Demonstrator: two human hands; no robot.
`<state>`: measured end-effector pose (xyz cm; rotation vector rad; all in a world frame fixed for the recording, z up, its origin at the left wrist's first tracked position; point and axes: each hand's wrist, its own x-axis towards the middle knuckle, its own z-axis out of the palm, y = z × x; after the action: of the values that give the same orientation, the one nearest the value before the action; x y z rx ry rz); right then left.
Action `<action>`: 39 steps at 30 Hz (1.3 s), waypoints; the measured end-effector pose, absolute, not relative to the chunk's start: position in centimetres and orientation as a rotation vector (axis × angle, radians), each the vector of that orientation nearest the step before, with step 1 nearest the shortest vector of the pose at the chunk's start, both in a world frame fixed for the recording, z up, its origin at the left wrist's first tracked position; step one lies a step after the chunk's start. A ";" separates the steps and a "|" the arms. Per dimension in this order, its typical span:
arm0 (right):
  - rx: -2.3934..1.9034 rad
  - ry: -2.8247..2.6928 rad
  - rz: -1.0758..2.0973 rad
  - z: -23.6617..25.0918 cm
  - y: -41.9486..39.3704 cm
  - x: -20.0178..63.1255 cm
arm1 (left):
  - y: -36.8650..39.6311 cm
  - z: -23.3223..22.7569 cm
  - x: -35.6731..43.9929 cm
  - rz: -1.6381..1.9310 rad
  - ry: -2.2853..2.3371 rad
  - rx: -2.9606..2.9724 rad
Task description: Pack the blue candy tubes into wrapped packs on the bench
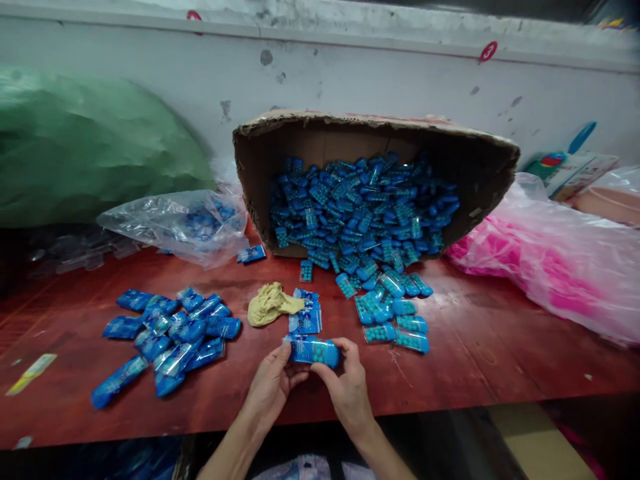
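Between my two hands, near the table's front edge, is a small clear pack (315,351) with blue-green beads and a printed blue card at its left end. My left hand (275,383) pinches the card end. My right hand (347,387) grips the blue right end, its thumb across the front. Just beyond lies a stack of blue printed cards (307,313), touching a crumpled yellowish cloth or glove (273,304). To the left is a pile of carded blue packs (183,330). On the right lie several bead packs (395,310) whose fronts show no card.
A cardboard box (245,167) on its side spills many bead packs onto the red table (465,373). Clear bags stand to the left (145,217) and, with pink contents, to the right (560,260). A large green sack (95,153) bulges at the back left.
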<state>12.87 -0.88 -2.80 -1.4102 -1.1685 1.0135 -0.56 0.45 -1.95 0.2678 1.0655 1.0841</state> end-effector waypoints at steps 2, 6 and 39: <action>-1.445 -1.240 0.932 -3.1 -1.3 12.6 | 0.5 -1.8 -0.3 1.084 1.040 0.178; -1.296 -1.386 0.984 -2.4 -1.7 12.4 | 0.5 -1.5 -0.2 1.109 1.030 0.129; -1.032 -1.462 1.396 -0.5 -1.1 14.2 | -1.0 -0.9 0.8 1.018 0.877 0.122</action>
<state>14.19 -1.10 -0.54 -1.0316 -1.4619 1.3963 0.78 -0.96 -0.87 0.1218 0.8767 1.0179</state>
